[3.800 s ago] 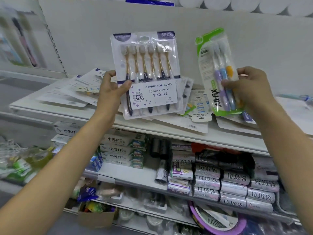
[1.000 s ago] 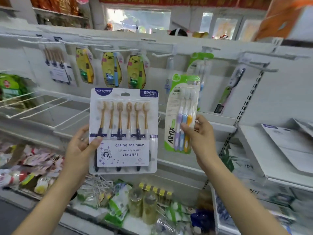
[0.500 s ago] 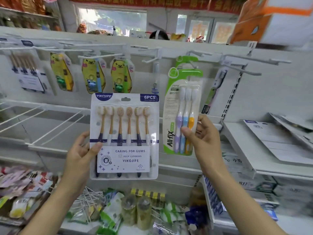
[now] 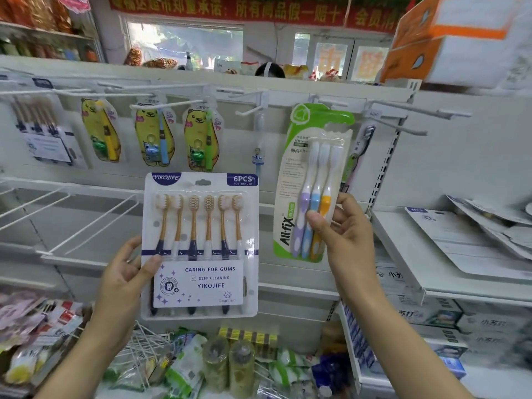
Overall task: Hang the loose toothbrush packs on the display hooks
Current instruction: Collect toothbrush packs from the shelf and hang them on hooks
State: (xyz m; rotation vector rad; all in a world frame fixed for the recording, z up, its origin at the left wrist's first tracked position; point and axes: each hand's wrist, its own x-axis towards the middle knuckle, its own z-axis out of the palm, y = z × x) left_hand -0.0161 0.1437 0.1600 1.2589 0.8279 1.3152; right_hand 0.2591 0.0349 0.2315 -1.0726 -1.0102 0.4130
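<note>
Left hand (image 4: 126,280) is gripping the six-brush pack (image 4: 200,246) by its lower left edge, thumb lying across the front, and is holding it upright below the hook rail (image 4: 288,96). Right hand (image 4: 349,237) is pinching the green three-brush pack (image 4: 312,185) near its lower right corner, thumb on the handles, and is holding its green header up against the rail beside a white hook (image 4: 249,110); whether the header is sitting on a hook cannot be told. Yellow bear-shaped packs (image 4: 152,136) are hanging from the rail, left of the green pack.
</note>
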